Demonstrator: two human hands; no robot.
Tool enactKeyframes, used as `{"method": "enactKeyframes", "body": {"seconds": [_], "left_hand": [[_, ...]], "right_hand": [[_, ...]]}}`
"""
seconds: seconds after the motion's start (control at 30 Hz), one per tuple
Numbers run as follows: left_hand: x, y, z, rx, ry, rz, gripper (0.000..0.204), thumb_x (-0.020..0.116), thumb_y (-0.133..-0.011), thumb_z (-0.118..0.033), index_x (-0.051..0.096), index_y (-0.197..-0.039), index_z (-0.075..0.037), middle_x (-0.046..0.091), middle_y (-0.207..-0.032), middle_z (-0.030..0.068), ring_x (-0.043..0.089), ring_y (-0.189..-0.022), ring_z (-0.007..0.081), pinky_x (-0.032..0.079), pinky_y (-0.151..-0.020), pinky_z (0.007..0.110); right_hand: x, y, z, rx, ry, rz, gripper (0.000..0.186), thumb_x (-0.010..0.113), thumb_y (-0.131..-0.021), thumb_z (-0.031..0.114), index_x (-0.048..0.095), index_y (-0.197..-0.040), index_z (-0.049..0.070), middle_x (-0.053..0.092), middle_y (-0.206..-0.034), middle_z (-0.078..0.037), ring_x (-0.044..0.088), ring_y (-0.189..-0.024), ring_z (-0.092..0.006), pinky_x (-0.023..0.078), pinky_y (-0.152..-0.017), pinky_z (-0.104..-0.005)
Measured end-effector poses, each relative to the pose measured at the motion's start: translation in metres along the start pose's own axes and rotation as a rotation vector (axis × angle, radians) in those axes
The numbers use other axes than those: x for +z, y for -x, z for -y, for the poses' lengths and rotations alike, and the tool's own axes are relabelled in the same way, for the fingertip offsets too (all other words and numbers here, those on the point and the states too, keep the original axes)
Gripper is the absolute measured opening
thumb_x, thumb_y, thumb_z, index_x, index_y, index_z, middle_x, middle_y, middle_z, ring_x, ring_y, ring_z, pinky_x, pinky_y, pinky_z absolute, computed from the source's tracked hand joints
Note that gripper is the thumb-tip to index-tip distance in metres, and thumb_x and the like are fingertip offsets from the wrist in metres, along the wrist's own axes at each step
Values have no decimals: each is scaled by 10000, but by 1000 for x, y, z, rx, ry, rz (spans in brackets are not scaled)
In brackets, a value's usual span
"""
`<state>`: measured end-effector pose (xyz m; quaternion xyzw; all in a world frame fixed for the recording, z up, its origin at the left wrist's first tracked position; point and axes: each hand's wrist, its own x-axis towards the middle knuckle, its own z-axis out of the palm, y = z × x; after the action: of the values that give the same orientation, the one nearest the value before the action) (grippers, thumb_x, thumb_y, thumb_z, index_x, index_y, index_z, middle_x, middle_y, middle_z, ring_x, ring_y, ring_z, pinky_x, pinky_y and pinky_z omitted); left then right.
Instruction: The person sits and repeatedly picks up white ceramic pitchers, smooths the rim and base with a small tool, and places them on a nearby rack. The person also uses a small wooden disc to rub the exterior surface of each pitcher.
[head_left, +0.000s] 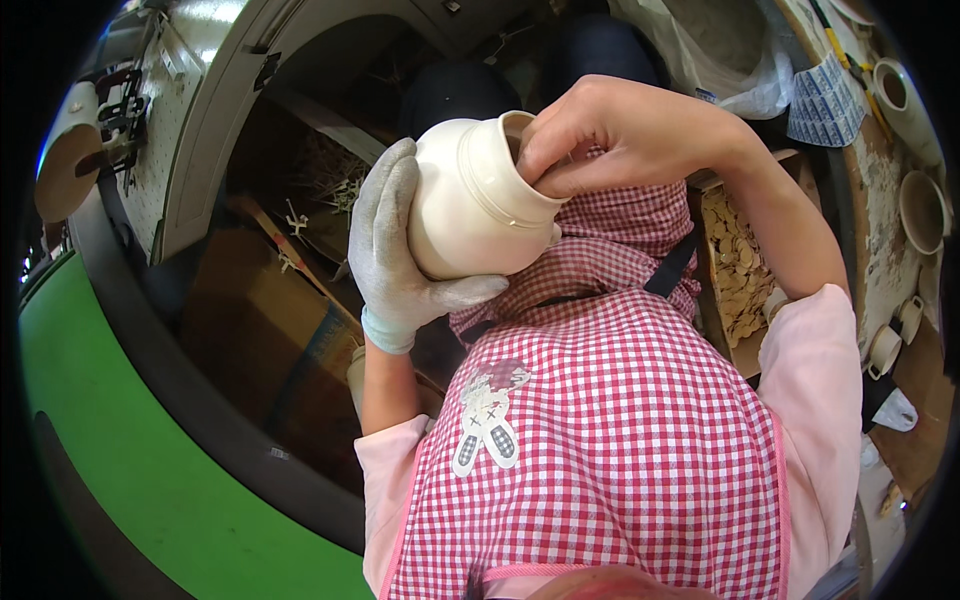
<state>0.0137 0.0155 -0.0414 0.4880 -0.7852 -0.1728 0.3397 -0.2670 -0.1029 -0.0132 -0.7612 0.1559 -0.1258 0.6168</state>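
A broad green surface (150,420) with a dark border curves past your left side, while your red-and-white checked apron (620,420) fills the view below your arms. To your right runs a worn, pale worktop (878,178); beside its near edge, beneath your right arm, sits a box (747,356) of flat tan scraps (735,265). You hold a cream, wide-mouthed jar (455,205) off the worktop, tilted above your lap, its mouth turned toward your right hand (600,135). That bare hand has its fingers inside the rim; whether they grip anything cannot be told from this view. Your left hand (385,250), in a pale grey glove, is clamped around the jar's rounded body. A blue-and-white sheet (825,102) hangs at the worktop's near edge, a rabbit patch (487,425) decorates your apron, and small cream mugs (884,352) sit near that same worktop edge
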Motion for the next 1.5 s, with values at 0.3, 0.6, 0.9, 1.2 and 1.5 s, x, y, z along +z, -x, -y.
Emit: {"method": "enactKeyframes", "body": {"seconds": [0.3, 0.6, 0.9, 1.2, 1.5], "left_hand": [[3, -14, -1, -82, 92, -9, 1264, 938, -496, -669, 503, -1463, 18, 560, -1454, 267, 605, -1283, 424, 496, -1083, 498], [-19, -14, -33, -598, 240, -378, 540, 542, -1074, -429, 661, -1176, 88, 739, -1092, 181, 706, -913, 273, 541, -915, 386], [77, 65, -30, -659, 1194, -36, 541, 622, -1043, -302, 452, -1478, -28, 563, -1456, 116, 549, -1337, 221, 476, -1129, 437], [83, 37, -33, -1016, 2159, -305, 514, 616, -980, -170, 502, -1451, 1, 577, -1455, 159, 554, -1327, 295, 416, -1170, 495], [78, 19, -24, -904, 2033, -389, 465, 658, -1014, -246, 559, -1386, 14, 629, -1400, 176, 596, -1294, 305, 464, -1123, 526]], "right_hand": [[7, 2, -1, 41, -48, -176, 167, 693, -954, 92, 726, -1071, -22, 733, -931, -136, 697, -850, -192, 554, -804, -332], [-38, 31, 11, -4, -17, -1008, 305, 624, -1031, 294, 713, -990, 5, 705, -769, -102, 645, -680, -157, 513, -637, -340], [-23, 116, -12, 18, 192, -965, 324, 627, -1043, 284, 734, -1001, -19, 728, -947, -57, 627, -849, -105, 504, -750, -296], [94, 303, -191, 1228, 514, -891, 301, 759, -895, 267, 676, -1032, 11, 724, -1045, -205, 685, -1014, -408, 555, -843, -499], [118, 302, -186, 1252, 735, -1060, 210, 702, -898, 171, 667, -1044, 24, 698, -977, -222, 671, -967, -428, 542, -832, -511]]}}
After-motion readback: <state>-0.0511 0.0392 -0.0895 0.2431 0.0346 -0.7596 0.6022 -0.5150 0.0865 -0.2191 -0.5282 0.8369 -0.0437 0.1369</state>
